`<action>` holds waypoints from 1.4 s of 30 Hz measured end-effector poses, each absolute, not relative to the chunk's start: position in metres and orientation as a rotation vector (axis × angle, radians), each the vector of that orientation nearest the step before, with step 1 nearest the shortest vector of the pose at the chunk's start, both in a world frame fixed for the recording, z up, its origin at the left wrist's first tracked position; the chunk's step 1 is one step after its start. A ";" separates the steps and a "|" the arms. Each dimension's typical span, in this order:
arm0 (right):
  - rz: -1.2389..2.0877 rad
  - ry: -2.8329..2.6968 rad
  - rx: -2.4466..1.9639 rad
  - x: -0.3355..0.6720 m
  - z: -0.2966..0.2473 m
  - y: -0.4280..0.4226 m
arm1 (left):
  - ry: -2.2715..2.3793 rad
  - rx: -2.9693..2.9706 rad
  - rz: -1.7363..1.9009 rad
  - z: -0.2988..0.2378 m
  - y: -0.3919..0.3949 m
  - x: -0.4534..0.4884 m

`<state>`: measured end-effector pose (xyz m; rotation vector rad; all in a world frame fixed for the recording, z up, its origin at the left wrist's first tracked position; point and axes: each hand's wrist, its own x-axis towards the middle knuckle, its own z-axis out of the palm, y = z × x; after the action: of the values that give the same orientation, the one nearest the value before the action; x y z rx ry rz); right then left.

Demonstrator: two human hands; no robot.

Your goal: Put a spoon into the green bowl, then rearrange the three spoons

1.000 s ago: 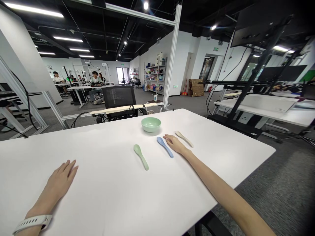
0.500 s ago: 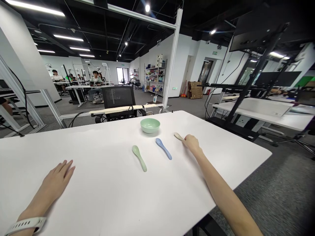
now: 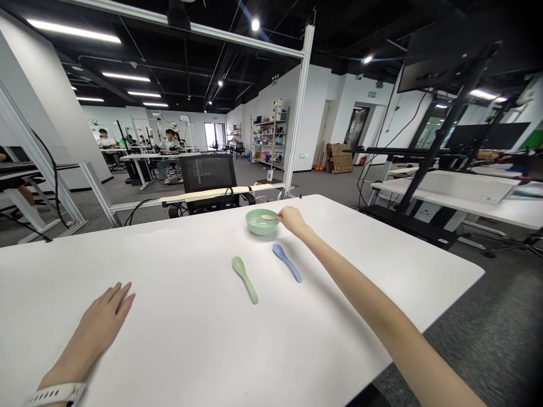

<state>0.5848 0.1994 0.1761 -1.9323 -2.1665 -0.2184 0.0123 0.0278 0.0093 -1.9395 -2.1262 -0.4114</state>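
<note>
Bowl: a round mint-green plastic bowl (image 3: 257,229) stands upright on the far half of the table, in front of the person.
Right hand: the right hand (image 3: 292,220) reaches to the bowl's right rim, its fingers pinched shut on the handle of a beige plastic spoon (image 3: 268,217).
Held spoon: its head hangs over the bowl's opening; whether it touches the inside I cannot tell.
Left hand: the left hand (image 3: 103,321) lies flat and open, palm down on the near left of the table, holding nothing, well apart from the spoons.
Done so far: by my judgement one of three spoons has reached the bowl, though it is not released.
Left over: a blue plastic spoon (image 3: 287,263) and a light-green plastic spoon (image 3: 245,279) lie on the table near the bowl, apart from each other, untouched.
Room: an open-plan office with a dark ceiling, strip lights and grey carpet; people sit at desks (image 3: 167,144) far at the back left.
Surface: a wide white rectangular table (image 3: 199,345), smooth and matt.
Behind it: a black mesh office chair (image 3: 206,174) and a silver metal frame post (image 3: 299,107).
</note>
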 end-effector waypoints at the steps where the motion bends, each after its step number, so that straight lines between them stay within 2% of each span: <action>1: -0.203 -2.175 -1.956 0.576 0.175 0.205 | -2.156 -1.935 -0.405 0.012 0.026 0.015; 10: -0.171 -2.171 -1.959 0.551 0.156 0.229 | -2.245 -1.922 -0.399 0.032 0.013 0.039; 17: -0.223 -1.989 -1.786 0.601 0.155 0.204 | -2.186 -1.924 -0.417 0.031 0.013 0.040; 23: -0.068 -2.030 -1.655 0.655 0.101 0.160 | -2.203 -1.882 -0.455 0.024 0.016 0.036; 30: 0.174 -2.115 -1.521 0.661 0.045 0.130 | -2.203 -1.895 -0.429 0.024 0.018 0.033; 38: 0.180 -2.102 -1.533 0.659 0.051 0.131 | -2.176 -1.908 -0.447 0.022 0.022 0.028; 42: 0.076 -1.991 -1.569 0.657 0.074 0.147 | -2.168 -1.916 -0.454 0.022 0.022 0.028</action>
<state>0.6566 0.1465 0.0740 -1.5687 -1.9910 0.0755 0.0282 0.0218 0.0224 -1.9163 -2.1675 -0.4541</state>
